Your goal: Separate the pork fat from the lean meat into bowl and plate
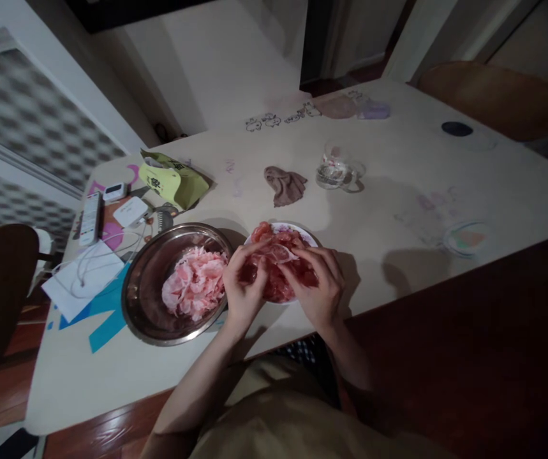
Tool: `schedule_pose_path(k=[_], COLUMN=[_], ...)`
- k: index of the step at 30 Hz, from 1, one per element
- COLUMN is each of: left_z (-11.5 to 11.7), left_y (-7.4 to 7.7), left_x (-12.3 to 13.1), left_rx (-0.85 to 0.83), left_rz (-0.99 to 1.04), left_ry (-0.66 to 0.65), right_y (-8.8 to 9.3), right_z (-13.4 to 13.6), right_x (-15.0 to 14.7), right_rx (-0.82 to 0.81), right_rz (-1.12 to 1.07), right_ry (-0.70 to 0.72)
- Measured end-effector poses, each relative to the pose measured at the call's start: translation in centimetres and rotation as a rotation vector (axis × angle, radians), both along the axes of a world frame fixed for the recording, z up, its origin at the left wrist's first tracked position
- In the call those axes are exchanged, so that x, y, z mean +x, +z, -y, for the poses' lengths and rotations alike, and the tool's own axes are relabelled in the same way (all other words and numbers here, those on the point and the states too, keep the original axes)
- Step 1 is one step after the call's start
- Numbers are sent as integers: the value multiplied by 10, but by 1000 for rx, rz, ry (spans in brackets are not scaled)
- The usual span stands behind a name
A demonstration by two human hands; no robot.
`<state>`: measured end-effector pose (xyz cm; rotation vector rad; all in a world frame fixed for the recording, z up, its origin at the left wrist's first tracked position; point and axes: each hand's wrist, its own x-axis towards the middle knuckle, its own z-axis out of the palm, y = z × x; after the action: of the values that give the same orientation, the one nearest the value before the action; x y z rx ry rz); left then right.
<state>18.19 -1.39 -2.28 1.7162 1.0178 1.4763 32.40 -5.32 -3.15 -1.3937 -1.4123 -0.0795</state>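
Over a white plate (pixel 309 237) heaped with red, juicy fruit pulp (pixel 278 291), both hands pinch one translucent-skinned piece (pixel 279 254), which looks like a pomelo segment. My left hand (pixel 244 284) has thumb and fingers closed on its left side. From the right, my right hand (pixel 320 287) grips the other side with thumb and fingertips. Just left of the plate stands a steel bowl (pixel 144 299), holding a pile of pale pink, whitish peel or membrane (pixel 194 284). The fingers partly cover the plate and its pulp.
Behind the plate lie a crumpled brown cloth (pixel 284 186) and a glass mug (pixel 333 173) of clear liquid. A yellow-green bag (pixel 173 182), a remote (pixel 90 218), a white device with a cable (pixel 133 211) and paper (pixel 80 280) occupy the left side. Chairs stand at both ends.
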Motion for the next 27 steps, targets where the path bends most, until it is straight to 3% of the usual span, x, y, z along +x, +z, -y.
schedule_pose_path(k=[9,19,27], left_z=[2,0,-1], left_y=[5,20,29], left_x=[3,-8,-15], left_rx=[44,92,6], left_rz=[-23,-354,-350], left_ry=[-39,-56,-64], right_y=[3,-1,2], right_z=[-2,-6,-9], right_x=[-6,-16,-19], right_rx=[4,1,5], right_rz=[57,18,2], right_ry=[-136,-32,-3])
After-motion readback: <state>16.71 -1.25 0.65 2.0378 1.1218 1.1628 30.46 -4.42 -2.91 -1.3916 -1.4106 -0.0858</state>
